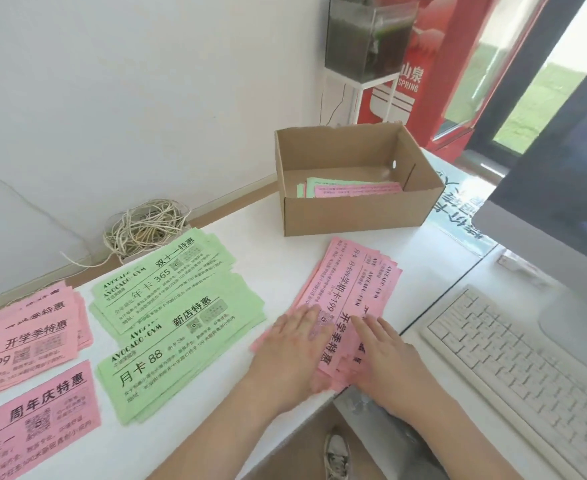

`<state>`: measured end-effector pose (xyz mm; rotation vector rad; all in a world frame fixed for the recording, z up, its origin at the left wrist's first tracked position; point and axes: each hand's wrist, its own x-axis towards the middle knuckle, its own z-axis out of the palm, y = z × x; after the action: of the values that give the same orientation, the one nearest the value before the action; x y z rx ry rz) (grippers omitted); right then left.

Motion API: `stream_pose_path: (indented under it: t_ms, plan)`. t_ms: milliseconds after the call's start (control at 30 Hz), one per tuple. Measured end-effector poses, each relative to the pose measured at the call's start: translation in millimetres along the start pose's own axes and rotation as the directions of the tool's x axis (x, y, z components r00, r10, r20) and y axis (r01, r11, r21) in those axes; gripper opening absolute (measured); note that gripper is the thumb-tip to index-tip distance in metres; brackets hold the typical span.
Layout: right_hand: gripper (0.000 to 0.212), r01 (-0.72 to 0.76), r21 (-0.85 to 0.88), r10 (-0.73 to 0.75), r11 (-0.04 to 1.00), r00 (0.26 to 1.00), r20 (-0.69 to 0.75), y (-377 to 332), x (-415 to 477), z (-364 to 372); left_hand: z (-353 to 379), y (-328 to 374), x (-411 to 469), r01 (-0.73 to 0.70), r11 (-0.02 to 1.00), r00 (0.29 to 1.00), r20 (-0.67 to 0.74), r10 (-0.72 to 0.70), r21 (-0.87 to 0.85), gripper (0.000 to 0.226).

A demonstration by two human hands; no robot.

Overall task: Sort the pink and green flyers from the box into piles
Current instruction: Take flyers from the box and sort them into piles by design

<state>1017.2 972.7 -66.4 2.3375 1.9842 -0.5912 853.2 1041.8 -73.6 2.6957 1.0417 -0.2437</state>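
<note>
**Pink stack under both hands, near desk edge: slippage risk**

The fingers of the left hand are lying flat and spread, gripping nothing, pressing down on the fanned pink stack; the right hand is doing the same on the stack's near right part. The stack's lower corner is reaching the desk edge, so a sideways push could be sending loose sheets to the floor. The sheets are splayed (not squared), and pressing without aligning could be creasing corners.

To the left, two green piles are lying overlapped, and further pink piles are sitting at the far left; merging of adjacent designs appears possible.

Beyond the stack, the cardboard box is standing open, holding a few remaining flyers, pink over green, so sorting is judged unfinished.
</note>
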Motion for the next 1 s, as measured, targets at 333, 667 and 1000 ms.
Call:
stream_pose_path:
  t_ms: [333, 667, 1000]
  plan:
    - [0.053, -0.025, 0.25, 0.033, 0.968, 0.999, -0.029, 28.5, 9.9, -13.1, -9.8, -20.6, 19.5, -0.059, 0.994, 0.998, -0.032, 0.056, -0.09, 0.046]
    - [0.03, -0.228, 0.946, 0.207, 0.232, 0.962, 0.181, 5.9, 27.6, -26.4, 11.9, -4.6, 20.6, -0.001, 0.999, 0.959, -0.283, 0.013, 0.043, 0.035]
    - [0.051, -0.157, 0.625, 0.187, 0.765, 0.982, 0.018, 39.8, 21.5, -31.3, 7.3, -7.1, 22.0, 0.155, 0.956, 0.849, -0.461, -0.257, -0.248, 0.034]
